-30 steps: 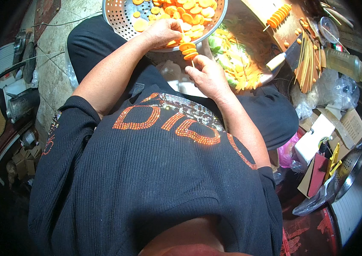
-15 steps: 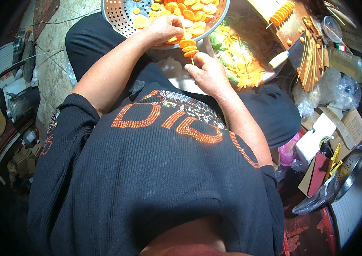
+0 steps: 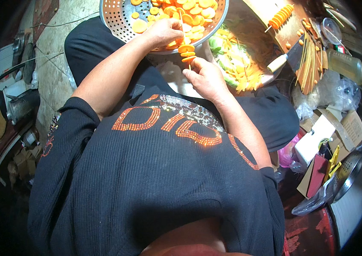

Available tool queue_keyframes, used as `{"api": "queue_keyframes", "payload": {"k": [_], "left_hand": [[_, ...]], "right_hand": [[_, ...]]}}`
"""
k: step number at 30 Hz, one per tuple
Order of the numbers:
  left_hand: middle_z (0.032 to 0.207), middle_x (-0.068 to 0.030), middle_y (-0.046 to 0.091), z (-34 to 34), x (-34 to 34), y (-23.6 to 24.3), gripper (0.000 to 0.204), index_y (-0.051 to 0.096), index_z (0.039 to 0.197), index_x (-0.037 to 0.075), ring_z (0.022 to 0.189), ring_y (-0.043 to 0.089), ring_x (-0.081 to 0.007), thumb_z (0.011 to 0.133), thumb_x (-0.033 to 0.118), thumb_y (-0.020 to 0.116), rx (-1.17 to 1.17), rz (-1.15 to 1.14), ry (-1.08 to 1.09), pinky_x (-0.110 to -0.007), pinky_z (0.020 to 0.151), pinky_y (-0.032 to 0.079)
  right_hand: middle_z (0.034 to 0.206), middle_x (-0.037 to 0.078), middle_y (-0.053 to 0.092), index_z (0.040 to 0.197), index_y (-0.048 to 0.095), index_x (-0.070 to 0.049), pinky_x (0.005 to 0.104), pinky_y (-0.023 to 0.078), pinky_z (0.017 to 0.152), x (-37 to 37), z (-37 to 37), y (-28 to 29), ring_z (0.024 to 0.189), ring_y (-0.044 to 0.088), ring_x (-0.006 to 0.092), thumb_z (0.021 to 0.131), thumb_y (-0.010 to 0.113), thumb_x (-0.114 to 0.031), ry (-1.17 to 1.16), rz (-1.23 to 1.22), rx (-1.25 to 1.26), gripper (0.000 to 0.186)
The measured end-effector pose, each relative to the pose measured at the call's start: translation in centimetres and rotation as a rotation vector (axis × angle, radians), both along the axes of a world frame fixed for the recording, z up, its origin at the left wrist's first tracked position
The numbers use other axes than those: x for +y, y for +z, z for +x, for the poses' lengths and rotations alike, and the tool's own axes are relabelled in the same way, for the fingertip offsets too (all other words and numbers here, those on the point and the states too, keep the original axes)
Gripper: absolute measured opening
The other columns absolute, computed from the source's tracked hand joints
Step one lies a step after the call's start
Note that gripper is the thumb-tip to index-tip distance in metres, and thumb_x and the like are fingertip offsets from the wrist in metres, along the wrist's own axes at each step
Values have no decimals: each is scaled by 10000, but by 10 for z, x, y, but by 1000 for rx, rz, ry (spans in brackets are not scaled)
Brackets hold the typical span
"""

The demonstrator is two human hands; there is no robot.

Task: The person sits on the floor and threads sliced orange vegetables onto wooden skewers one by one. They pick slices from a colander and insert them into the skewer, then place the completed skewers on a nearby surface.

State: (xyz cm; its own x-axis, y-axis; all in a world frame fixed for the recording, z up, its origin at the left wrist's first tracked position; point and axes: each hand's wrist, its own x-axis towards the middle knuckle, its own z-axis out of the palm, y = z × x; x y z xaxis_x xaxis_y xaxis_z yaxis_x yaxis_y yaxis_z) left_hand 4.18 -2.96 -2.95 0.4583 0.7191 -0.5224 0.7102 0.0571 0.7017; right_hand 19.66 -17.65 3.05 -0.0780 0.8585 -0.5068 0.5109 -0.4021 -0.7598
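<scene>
Between my hands is a thin wooden skewer threaded with a few orange carrot slices (image 3: 187, 54), held slanting at the near rim of a metal colander (image 3: 115, 21). The fingers of my left hand (image 3: 166, 33) are closed in a pinch at the skewer's upper part. Below the slices, my right hand (image 3: 208, 80) has thumb and forefinger closed about the lower end, next to the lowest slice. Loose round carrot slices (image 3: 196, 19) heap up in the colander, mostly on its right side.
Right of the colander, a basin holds shredded orange and green vegetables (image 3: 236, 62). A board (image 3: 270, 13) carries a full carrot skewer (image 3: 281, 17). Beside it lie a knife with a pale handle (image 3: 278, 63) and a bundle of bare skewers (image 3: 308, 64). Cardboard boxes (image 3: 351, 128) clutter the right.
The carrot slices on the skewer look more spread apart, and the skewer's upper end now shows above my left fingers. My right hand has shifted slightly.
</scene>
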Motion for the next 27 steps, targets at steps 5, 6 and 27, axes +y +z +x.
{"api": "queue_keyframes", "payload": {"k": [5, 6, 27], "left_hand": [[756, -20, 618, -1, -1, 10, 130, 631, 878, 60, 661, 568, -110, 779, 143, 618, -5, -109, 81, -260, 596, 478], [752, -35, 616, -7, 1, -8, 148, 629, 893, 66, 638, 584, -137, 779, 160, 610, -48, -82, 78, -286, 542, 492], [883, -68, 660, 7, 20, -18, 234, 630, 1012, 43, 771, 612, -140, 798, 138, 636, -67, 339, 143, -265, 719, 497]], "right_hand": [[880, 180, 652, 990, 604, -30, 391, 492, 772, 1, 2, 7, 856, 636, 312, 800, 628, -273, 8, -44, -12, 310], [878, 180, 652, 986, 604, -30, 391, 492, 771, 0, 2, 7, 854, 637, 310, 800, 628, -271, 0, -41, -4, 306], [680, 68, 606, 905, 595, -9, 283, 476, 554, -7, 6, -11, 573, 580, 142, 817, 603, -180, -199, -15, 217, 192]]}}
